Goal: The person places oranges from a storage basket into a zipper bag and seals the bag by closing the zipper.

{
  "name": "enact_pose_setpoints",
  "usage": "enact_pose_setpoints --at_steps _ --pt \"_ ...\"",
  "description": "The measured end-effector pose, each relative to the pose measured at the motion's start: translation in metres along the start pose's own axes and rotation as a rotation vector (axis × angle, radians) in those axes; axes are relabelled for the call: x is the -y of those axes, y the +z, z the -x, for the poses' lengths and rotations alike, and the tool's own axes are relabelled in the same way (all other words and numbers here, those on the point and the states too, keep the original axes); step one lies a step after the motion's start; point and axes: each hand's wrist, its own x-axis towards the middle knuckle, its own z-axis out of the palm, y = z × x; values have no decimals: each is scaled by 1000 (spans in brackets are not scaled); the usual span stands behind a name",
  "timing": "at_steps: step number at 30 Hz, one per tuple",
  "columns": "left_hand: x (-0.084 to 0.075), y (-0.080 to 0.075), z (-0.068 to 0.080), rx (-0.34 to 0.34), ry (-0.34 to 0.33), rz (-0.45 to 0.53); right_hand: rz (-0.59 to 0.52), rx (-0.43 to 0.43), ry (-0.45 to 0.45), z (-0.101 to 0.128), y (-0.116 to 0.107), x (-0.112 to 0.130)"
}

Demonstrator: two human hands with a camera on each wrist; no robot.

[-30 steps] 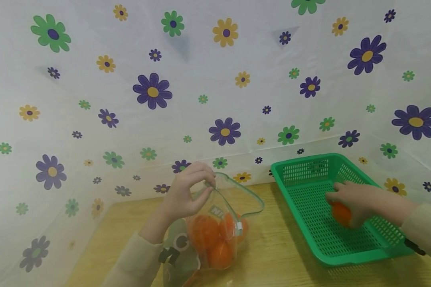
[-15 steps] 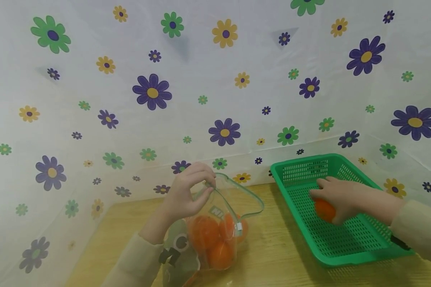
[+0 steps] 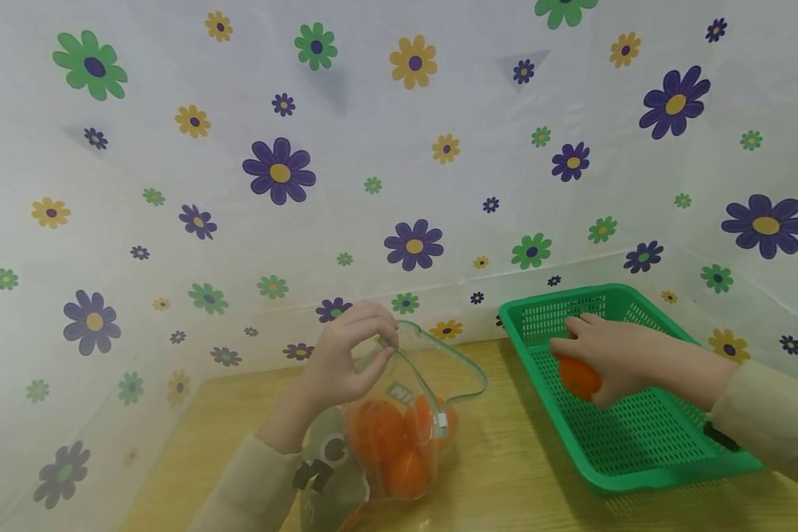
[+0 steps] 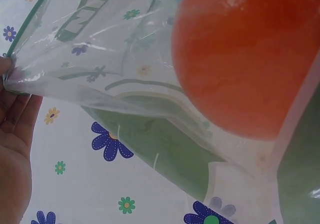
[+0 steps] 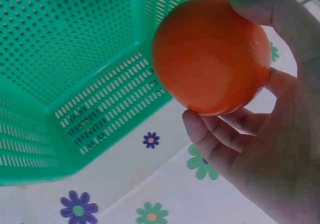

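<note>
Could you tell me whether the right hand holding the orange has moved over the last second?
Yes. The right hand, gripping the orange, has moved left and towards the green basket's far left corner.

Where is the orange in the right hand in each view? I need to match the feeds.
Head: the held orange sits right of centre, under the right hand, over the green basket.
Left wrist: not in it; only an orange inside the clear bag shows.
Right wrist: the held orange fills the upper centre, gripped by fingers.
Shared landmark: the flower-print cloth, in all three.
</note>
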Motion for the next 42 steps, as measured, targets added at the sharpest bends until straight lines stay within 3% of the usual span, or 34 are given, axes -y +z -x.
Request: enact_pose_setpoints --at_steps 26,42 --pt "-2 2 -1 0 -7 -4 16 -54 -49 -37 -28 50" --pt "-3 1 -1 0 -17 -18 -57 -90 -62 -58 -37 68"
